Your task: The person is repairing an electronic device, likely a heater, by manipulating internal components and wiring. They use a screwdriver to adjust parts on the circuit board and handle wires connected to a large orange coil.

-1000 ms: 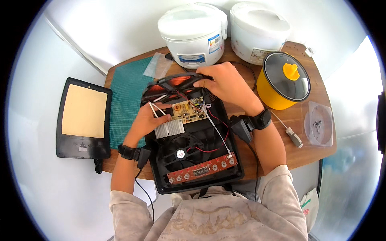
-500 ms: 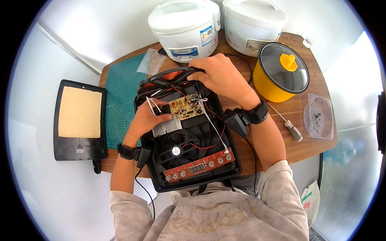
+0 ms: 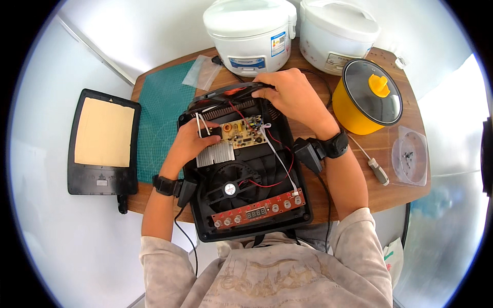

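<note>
An opened black appliance housing holds a fan, a red button board, a tan circuit board and a finned heatsink. My right hand pinches the right end of a tilted black disc with copper coil at the housing's rear. My left hand is closed at the circuit board's left edge, beside white wires, thumb on a black part; what its fingers hold is hidden. Red wires and a white cable run inside the housing.
A cutting mat and plastic bag lie left; a black panel is farther left. Two white rice cookers stand behind. A yellow pot, screwdriver and clear tray of screws are right.
My right hand has lifted and tilted the coil disc further, exposing more of the vents behind the circuit board. My left hand stays by the board's left edge.
</note>
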Demonstrator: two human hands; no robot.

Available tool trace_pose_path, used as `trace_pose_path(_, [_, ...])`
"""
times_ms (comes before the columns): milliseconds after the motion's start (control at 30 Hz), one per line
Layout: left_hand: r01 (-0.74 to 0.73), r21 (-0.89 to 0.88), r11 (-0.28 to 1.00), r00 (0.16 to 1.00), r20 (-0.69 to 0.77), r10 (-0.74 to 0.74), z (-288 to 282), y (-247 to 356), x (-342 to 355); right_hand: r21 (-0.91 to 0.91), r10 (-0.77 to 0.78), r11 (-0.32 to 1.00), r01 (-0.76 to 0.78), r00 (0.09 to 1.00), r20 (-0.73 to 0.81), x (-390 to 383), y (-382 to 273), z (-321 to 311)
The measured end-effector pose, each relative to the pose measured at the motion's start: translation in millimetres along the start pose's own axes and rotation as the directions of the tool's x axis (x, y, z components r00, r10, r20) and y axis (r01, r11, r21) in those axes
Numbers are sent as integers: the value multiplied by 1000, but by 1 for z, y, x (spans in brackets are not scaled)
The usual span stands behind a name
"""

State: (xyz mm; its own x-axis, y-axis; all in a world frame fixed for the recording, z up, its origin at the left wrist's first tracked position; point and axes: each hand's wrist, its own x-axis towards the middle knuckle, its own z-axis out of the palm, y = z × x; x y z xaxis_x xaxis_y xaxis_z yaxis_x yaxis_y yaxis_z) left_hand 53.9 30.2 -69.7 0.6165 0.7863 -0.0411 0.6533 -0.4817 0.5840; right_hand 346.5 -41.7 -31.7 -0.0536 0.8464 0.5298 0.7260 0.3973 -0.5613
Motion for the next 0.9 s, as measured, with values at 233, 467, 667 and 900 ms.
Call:
trace_pose_path(233, [-112,75,991,988,-97,119,-1,-1,-2,-4,-2,1000,1,999,-49,1,-11,-3])
trace_pose_path(467, [-110,83,990,992,-54,115,-14,14,-2,20,-25,999,28,993,-116,0,-9,-5])
trace_pose_path(667, [-94,82,992,994,-56,99,-7,16,-3,-5,-20,1000,20,996,-82,2,-10,-6])
trace_pose_path(900, [-31,-7,999,999,-16,31,-1,14,-3,-1,-29,1000,29,998,-60,1,-8,-5])
